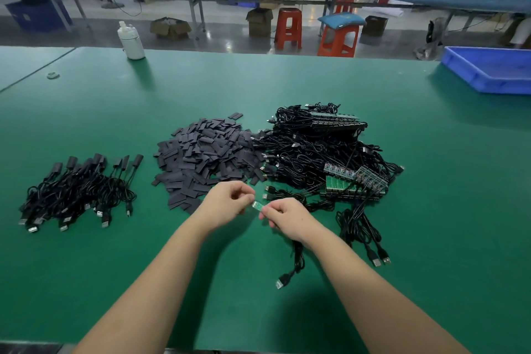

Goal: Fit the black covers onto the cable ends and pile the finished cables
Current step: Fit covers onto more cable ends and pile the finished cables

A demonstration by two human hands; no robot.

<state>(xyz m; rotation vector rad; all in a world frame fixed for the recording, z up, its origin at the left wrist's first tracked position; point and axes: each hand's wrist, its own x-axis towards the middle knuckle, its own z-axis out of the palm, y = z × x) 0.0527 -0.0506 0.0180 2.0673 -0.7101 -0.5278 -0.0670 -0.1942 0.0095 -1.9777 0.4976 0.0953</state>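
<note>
Both hands meet just above the green matte work table (316,80), close to its near half. The right hand (284,217) has its fingers curled and pinches the near-right end of a small green circuit board on a cable end (257,205), a flat rectangular sliver whose long axis runs from lower right to upper left, pointing toward the left hand (227,204). The left hand's fingers are curled inward with thumb and fingertips at the board's far tip; whether they pinch the board itself or a cover is too small to tell. A thin black rubbery cable (297,256) hangs from under the right hand down toward the viewer, ending in a black plug with a metal tip (283,282) lying on the table. Beyond the hands lies a loose heap of flat, dull black rectangular covers (207,152). Right of that heap, touching it, is a tangled mound of black cables with bare green boards (321,149). Well to the left lies a separate pile of finished black cables with covered ends (80,187), their covered ends pointing away and their metal plugs toward the viewer.
</note>
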